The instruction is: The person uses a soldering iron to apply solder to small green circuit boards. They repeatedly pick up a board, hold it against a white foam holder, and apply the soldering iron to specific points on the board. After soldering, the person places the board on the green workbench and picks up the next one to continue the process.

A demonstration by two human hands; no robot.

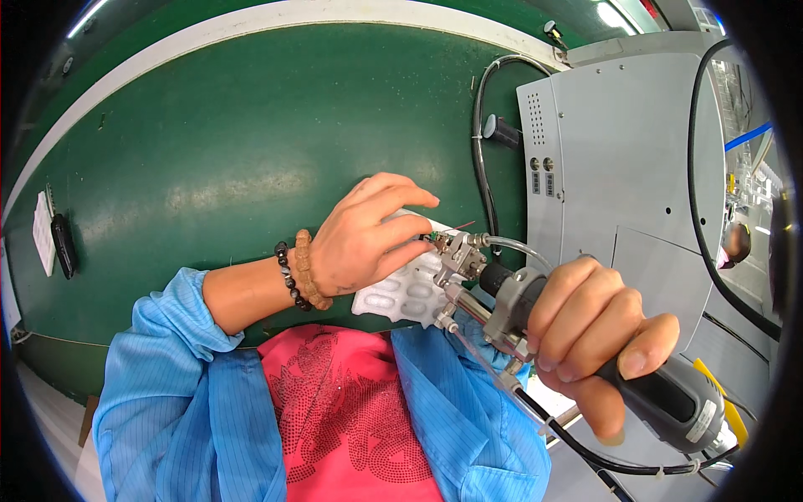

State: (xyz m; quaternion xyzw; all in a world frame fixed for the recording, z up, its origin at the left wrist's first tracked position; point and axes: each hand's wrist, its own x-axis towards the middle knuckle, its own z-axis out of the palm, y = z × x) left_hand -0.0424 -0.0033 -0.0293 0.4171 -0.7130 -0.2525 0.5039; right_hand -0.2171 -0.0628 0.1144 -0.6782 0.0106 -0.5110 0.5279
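Observation:
My right hand (pixel 594 326) is wrapped round a dark grey powered screwdriver (pixel 669 402), with a metal nose and a clear hose, pointing up and left. Close to its nose, the fingers of my left hand (pixel 368 230) bend together at a small green part (pixel 436 237) with a thin red wire. The thumb of that hand is hidden, and the grip shows only in part. Beneath the fingers and the nose lies a white moulded tray (pixel 393 297) with rounded hollows, partly covered by both.
A large grey metal cabinet (pixel 619 167) stands on the right of the green bench (pixel 251 109). A black cable (pixel 478 142) curves beside it, near a dark cylindrical object (pixel 502 131). A black object (pixel 63 245) and a white sheet (pixel 42 234) lie far left.

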